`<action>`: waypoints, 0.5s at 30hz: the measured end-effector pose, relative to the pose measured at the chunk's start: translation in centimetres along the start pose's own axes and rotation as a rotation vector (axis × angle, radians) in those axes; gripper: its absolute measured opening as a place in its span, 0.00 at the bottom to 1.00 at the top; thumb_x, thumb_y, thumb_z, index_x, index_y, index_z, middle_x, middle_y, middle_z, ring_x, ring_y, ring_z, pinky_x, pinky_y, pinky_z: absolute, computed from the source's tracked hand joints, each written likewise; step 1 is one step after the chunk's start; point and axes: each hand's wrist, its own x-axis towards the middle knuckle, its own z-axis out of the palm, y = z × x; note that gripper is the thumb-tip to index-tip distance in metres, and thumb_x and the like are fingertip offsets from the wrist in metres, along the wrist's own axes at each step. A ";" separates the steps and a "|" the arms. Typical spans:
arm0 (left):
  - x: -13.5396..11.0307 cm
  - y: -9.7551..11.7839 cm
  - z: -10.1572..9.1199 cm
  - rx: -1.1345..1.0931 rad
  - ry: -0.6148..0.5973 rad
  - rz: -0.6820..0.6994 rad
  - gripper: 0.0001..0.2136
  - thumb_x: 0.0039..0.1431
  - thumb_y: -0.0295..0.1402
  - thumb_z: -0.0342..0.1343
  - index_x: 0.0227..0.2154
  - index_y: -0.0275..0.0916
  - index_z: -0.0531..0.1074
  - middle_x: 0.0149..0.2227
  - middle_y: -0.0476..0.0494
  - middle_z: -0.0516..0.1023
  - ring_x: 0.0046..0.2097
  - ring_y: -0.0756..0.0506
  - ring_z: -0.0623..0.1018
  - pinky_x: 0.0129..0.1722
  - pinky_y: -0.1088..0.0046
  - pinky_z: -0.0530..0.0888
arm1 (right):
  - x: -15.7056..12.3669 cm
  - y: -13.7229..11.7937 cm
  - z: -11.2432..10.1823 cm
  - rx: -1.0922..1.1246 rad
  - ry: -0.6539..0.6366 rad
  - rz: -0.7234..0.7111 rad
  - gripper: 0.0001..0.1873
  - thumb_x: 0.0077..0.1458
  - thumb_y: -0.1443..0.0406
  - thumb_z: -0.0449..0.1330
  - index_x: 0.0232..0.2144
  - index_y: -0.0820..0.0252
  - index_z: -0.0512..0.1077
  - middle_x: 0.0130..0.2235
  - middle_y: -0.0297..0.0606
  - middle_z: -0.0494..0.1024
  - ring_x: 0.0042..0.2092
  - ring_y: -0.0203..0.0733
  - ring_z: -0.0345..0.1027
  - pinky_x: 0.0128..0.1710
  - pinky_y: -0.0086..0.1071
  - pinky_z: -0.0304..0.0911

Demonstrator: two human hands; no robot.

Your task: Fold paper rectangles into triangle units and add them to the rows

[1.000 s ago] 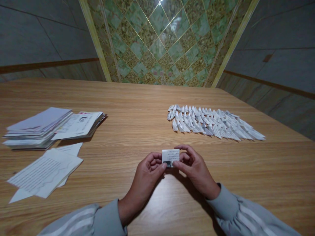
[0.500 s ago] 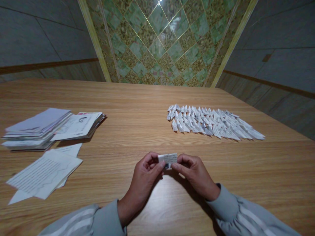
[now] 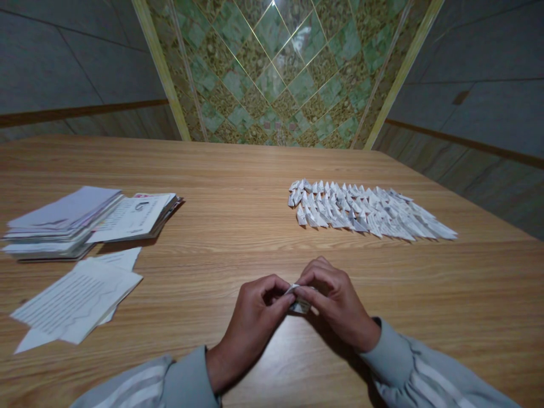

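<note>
I'm seeing one small, pale, printed paper (image 3: 301,306) sitting creased inside my grip, its upper edge peaking at the pinch, its lower part showing just beneath.

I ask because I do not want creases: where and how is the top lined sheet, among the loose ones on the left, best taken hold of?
Probably by its right-hand corner, coming from the right: the lined sheet lies flat, but that corner juts past the sheet beneath, towards the left hand. A light pinch there seems gentlest.

Stacks (image 3: 70,209) lie left on the table (image 3: 221,181) behind loose sheets (image 3: 80,294), folded papers (image 3: 361,211) right, behind the held piece (image 3: 301,306).
</note>
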 end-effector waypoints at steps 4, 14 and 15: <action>0.0 -0.3 0.2 -0.003 0.000 -0.010 0.07 0.54 0.32 0.60 0.25 0.35 0.77 0.25 0.46 0.78 0.29 0.48 0.74 0.29 0.75 0.68 | 0.0 0.0 0.0 -0.017 -0.070 0.022 0.09 0.60 0.63 0.61 0.28 0.59 0.73 0.30 0.35 0.73 0.36 0.41 0.65 0.37 0.34 0.57; 0.1 -0.2 0.3 -0.107 -0.035 -0.041 0.05 0.55 0.32 0.61 0.29 0.35 0.76 0.27 0.48 0.77 0.30 0.49 0.74 0.30 0.76 0.69 | -0.3 0.2 0.5 0.135 -0.004 0.141 0.11 0.62 0.60 0.58 0.28 0.58 0.68 0.29 0.33 0.69 0.32 0.38 0.63 0.32 0.31 0.57; 0.2 -0.1 0.4 -0.143 -0.027 -0.056 0.05 0.54 0.32 0.62 0.31 0.36 0.76 0.29 0.48 0.78 0.31 0.49 0.74 0.31 0.76 0.70 | -0.3 0.4 0.5 0.188 0.017 0.169 0.11 0.62 0.59 0.58 0.29 0.58 0.67 0.28 0.32 0.69 0.31 0.37 0.62 0.31 0.30 0.58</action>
